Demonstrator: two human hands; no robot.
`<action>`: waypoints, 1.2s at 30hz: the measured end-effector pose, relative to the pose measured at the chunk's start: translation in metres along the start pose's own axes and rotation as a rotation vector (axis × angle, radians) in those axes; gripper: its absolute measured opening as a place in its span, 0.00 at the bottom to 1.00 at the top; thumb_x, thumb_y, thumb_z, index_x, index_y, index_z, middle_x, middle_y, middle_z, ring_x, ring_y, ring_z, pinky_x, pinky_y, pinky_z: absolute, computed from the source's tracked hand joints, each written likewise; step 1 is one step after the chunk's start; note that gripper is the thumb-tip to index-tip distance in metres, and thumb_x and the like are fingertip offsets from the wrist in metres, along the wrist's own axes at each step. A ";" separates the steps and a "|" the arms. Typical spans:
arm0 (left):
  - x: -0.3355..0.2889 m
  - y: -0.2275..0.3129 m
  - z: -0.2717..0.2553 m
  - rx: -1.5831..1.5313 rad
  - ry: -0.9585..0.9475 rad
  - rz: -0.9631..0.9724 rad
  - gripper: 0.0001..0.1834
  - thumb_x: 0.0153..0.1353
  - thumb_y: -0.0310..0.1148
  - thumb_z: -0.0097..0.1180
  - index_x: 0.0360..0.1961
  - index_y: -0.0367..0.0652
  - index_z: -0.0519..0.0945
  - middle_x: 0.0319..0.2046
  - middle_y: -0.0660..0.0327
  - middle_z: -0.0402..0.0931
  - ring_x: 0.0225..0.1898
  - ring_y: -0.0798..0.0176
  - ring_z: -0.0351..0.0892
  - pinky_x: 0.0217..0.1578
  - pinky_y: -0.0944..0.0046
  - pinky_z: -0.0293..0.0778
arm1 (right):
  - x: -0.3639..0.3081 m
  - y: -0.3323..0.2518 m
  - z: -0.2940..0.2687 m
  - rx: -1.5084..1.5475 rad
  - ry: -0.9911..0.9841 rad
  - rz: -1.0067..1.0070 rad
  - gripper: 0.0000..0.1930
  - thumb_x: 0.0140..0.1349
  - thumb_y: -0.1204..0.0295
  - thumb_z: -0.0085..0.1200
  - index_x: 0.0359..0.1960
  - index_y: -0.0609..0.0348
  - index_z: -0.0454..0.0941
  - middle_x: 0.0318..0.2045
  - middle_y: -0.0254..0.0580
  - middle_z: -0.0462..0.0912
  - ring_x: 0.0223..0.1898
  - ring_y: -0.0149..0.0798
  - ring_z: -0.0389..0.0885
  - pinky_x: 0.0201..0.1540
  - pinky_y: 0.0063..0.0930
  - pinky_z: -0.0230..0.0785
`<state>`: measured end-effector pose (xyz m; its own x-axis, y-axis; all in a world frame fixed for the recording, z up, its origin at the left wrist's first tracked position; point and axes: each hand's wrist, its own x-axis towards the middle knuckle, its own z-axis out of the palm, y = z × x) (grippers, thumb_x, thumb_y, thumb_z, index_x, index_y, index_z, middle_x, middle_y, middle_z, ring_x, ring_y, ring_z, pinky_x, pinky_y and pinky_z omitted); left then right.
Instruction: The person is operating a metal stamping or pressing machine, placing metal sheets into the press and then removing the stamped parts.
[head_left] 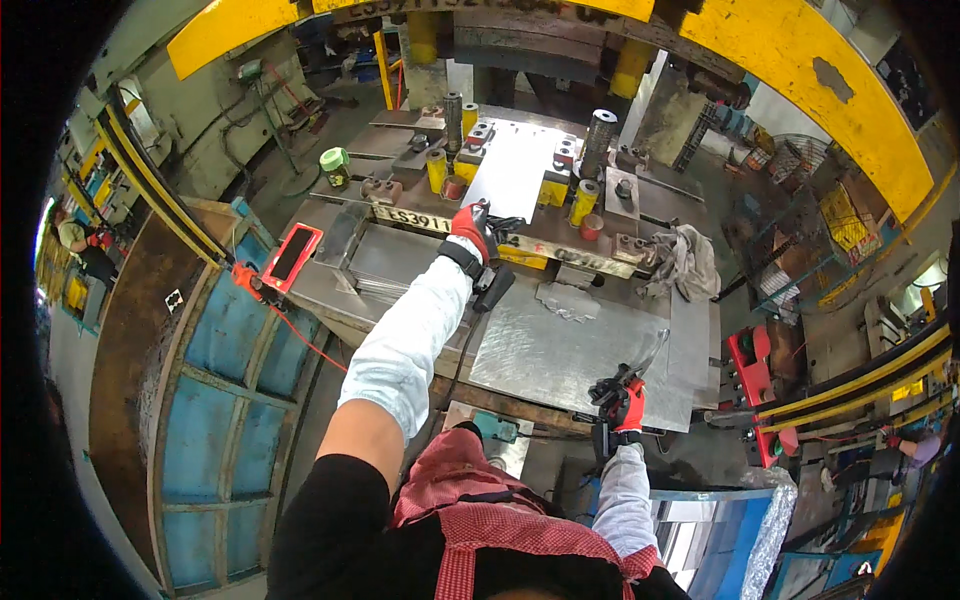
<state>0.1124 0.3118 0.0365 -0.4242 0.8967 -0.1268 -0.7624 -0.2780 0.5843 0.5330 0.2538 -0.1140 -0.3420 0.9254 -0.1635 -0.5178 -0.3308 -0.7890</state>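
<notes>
My left hand [474, 229], in a red and black glove, reaches forward to the near end of a bright flat metal sheet [512, 165]. Its fingers are curled at the sheet's near left corner. The sheet lies on the die in the press, between yellow blocks. My right hand [630, 405], in a red glove, is lower and to the right, over the near edge of a large shiny metal plate [560, 350]. A black device [608, 392] on that hand covers most of its fingers, so their grip cannot be made out. Another black device [493, 288] hangs at my left wrist.
Thin metal sheets [400, 262] are stacked left of my left forearm, beside a red-framed dark panel [293, 256]. A grey rag [685, 262] lies at the right. Dark posts [600, 135] flank the die. A red control stand [752, 375] is at the right, a blue-panelled frame [215, 350] at the left.
</notes>
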 end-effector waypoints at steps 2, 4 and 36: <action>0.005 0.003 -0.012 0.049 -0.060 0.021 0.19 0.62 0.33 0.34 0.51 0.34 0.63 0.43 0.45 0.71 0.40 0.47 0.75 0.44 0.52 0.74 | 0.001 0.001 0.003 -0.012 -0.015 0.006 0.25 0.51 0.76 0.47 0.54 0.57 0.58 0.27 0.51 0.74 0.26 0.46 0.77 0.32 0.42 0.74; 0.002 0.001 -0.008 0.067 -0.071 0.039 0.19 0.62 0.33 0.34 0.52 0.34 0.62 0.43 0.45 0.71 0.41 0.46 0.75 0.45 0.52 0.73 | 0.000 -0.001 0.001 -0.063 -0.011 0.000 0.26 0.51 0.76 0.48 0.54 0.57 0.57 0.27 0.52 0.75 0.26 0.46 0.77 0.32 0.43 0.74; -0.030 0.014 0.011 -0.016 -0.159 -0.061 0.13 0.46 0.27 0.55 0.35 0.35 0.76 0.31 0.55 0.79 0.36 0.56 0.78 0.34 0.61 0.74 | 0.005 0.010 0.007 0.111 0.072 0.008 0.25 0.49 0.80 0.49 0.51 0.56 0.61 0.24 0.49 0.74 0.22 0.46 0.76 0.29 0.43 0.74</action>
<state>0.1197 0.2853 0.0575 -0.2955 0.9548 -0.0326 -0.7927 -0.2260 0.5662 0.5208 0.2539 -0.1185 -0.2914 0.9322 -0.2149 -0.6004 -0.3531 -0.7175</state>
